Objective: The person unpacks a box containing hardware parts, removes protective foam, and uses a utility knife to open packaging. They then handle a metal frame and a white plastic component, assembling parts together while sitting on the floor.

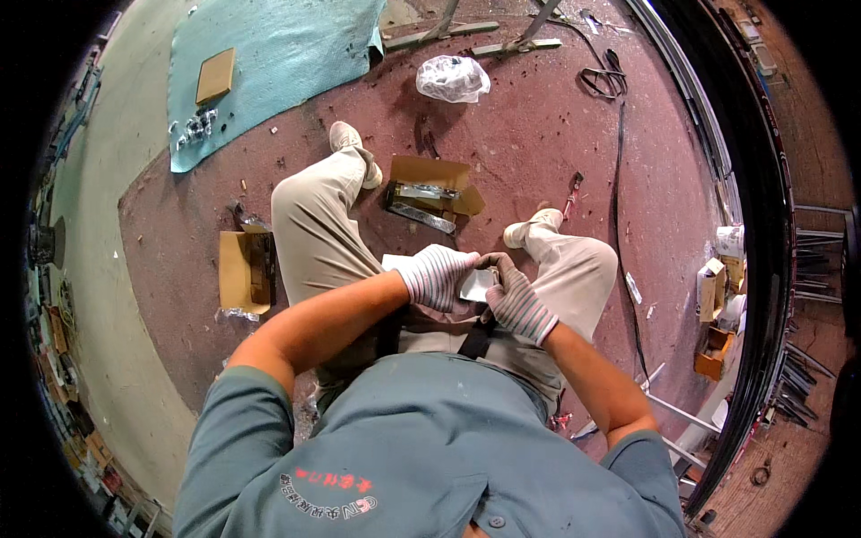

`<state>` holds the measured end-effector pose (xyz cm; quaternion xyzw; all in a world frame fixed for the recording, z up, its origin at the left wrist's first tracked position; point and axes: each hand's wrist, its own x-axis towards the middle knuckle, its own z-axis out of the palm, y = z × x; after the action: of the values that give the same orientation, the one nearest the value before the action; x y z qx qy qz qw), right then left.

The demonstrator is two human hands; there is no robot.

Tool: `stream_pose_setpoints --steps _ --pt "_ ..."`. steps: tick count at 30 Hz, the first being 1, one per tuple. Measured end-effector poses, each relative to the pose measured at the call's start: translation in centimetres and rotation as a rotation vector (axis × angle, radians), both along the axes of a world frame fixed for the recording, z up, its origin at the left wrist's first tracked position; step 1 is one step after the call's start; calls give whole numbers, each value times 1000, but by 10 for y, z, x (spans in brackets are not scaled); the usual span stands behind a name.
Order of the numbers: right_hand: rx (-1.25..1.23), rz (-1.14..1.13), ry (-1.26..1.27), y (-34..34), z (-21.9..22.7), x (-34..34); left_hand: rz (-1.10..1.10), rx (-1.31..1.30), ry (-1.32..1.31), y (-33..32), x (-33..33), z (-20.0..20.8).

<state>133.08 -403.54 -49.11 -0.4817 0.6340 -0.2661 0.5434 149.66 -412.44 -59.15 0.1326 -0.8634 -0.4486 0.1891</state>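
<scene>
While the legs are bent and apart, both gloved hands meet above the lap, with a small white piece between them. The right hand pinches it with thumb and fingers; the left hand curls in beside it, though whether it grips the piece I cannot tell. Just outside the left leg sits an opened carton. Farther off, between the shoes, a box stands open, a silver strip along its near side. A red tool lies beyond the right shoe. Farthest are a clear bag and, to its left, a teal mat bearing a brown panel.
</scene>
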Motion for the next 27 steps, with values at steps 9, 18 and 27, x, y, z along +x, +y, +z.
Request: stream_pose_setpoints --steps 9,18,27 --pt "-137 -66 -234 4 12 -4 -13 208 -21 -3 5 23" --pt "185 146 -250 -17 19 -36 -139 1420 -36 -4 1 34" --pt "-22 467 129 -14 48 -30 -322 209 -129 3 11 50"
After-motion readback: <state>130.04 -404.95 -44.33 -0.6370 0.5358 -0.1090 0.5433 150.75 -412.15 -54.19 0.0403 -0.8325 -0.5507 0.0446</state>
